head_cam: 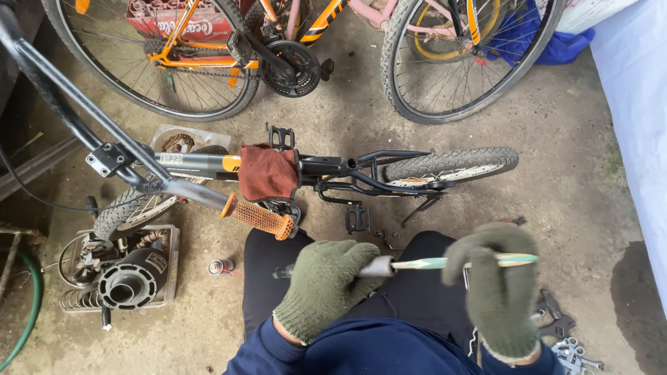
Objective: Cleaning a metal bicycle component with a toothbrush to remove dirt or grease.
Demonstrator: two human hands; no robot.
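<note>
Both my hands wear olive knit gloves. My left hand (pixel 325 283) is closed around the dark grey end of a slim rod-like tool (pixel 424 263), held level over my lap. My right hand (pixel 495 278) pinches the tool's pale green shaft near its far tip. Just ahead, a small black bicycle (pixel 361 170) lies on its side on the concrete, with a rust-red rag (pixel 267 171) draped over its frame and an orange handlebar grip (pixel 258 217) pointing toward me.
Two larger bicycles, with an orange frame (pixel 187 48) and a spoked front wheel (pixel 464 55), stand at the back. A tray of metal parts (pixel 125 274) sits at left, next to a small spray can (pixel 221 266). Wrenches (pixel 566 333) lie at right, by a white sheet (pixel 639 104).
</note>
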